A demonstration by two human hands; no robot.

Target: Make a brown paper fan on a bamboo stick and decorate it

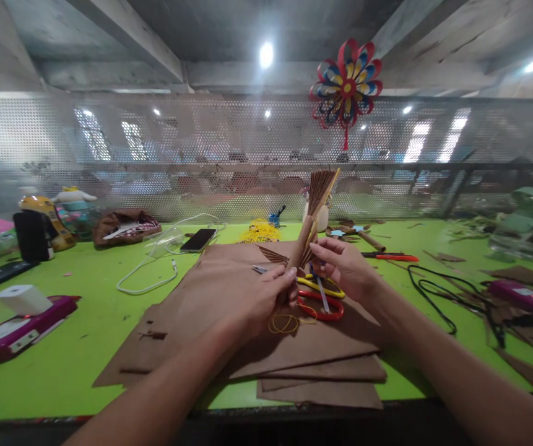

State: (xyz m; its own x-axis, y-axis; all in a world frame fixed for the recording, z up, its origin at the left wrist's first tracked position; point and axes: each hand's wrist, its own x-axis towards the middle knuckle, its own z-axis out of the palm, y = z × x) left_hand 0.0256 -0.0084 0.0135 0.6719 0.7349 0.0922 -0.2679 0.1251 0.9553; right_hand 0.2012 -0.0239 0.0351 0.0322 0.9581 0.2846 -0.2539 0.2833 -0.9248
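Head view: the brown paper piece (303,235) flares into pleats, yellow-edged.

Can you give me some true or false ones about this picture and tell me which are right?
1. The left hand holds the pleated brown paper piece. True.
2. The colourful flower decoration lies on the table. False: it hangs up above the table.
3. The tabletop is green. True.
4. The plug block on the left purple power strip is black. False: it is white.
5. A yellow tangle lies beyond the hands. True.
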